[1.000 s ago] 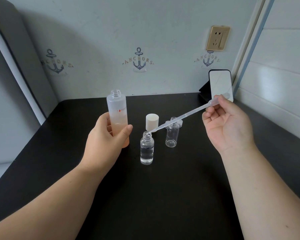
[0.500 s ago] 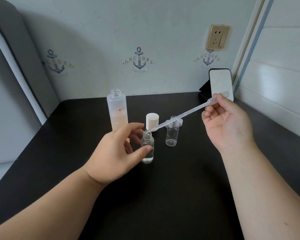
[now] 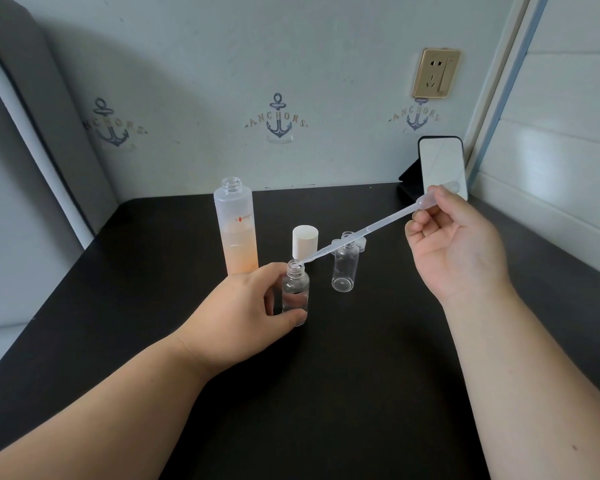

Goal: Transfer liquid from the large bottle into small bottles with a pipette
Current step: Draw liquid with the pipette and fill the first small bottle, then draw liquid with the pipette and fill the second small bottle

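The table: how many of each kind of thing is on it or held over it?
Large bottle: 1
Small bottles: 2
White cap: 1
Small clear caps: 2, partly hidden
Pipette: 1
Phone: 1
Total: 8

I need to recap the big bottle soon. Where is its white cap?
In the head view, the white cap stands on the black table near the centre, just right of the large bottle and behind the small bottle held by the left hand.
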Tool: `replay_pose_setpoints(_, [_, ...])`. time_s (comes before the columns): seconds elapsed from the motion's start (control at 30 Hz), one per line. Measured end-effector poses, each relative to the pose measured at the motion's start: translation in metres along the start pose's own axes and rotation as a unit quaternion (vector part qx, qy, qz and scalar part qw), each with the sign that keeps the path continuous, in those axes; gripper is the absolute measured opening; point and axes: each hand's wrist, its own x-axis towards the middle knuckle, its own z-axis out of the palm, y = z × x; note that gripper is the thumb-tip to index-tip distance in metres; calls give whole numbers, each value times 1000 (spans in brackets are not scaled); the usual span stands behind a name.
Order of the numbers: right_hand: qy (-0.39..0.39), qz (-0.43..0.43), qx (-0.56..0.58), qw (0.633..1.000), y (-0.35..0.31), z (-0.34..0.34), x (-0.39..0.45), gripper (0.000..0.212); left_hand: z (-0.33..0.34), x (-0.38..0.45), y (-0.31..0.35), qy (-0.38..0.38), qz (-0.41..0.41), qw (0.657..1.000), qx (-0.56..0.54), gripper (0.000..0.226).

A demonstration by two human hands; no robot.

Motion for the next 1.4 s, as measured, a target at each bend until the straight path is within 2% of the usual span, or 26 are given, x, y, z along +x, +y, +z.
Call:
replay_pose_setpoints(0.63, [-13,-13,-9,1000,1,-2,1,16,1,0,-3,0,2,1000,-4,32])
replay_pose_setpoints(0.9, [-9,-13,-7,1000,0,-2,1,16,1,1,-4,-2,1,1000,-6,39])
replay_pose_setpoints(1.1, [-3,-2,-2,1000,0,-2,1,13,2,0,-5,-3,-5,1000,-6,29])
replay_pose_setpoints(1.4, [24,12,5,1000,1,1,-1,13,2,0,-5,6,-10,1000,-12,29])
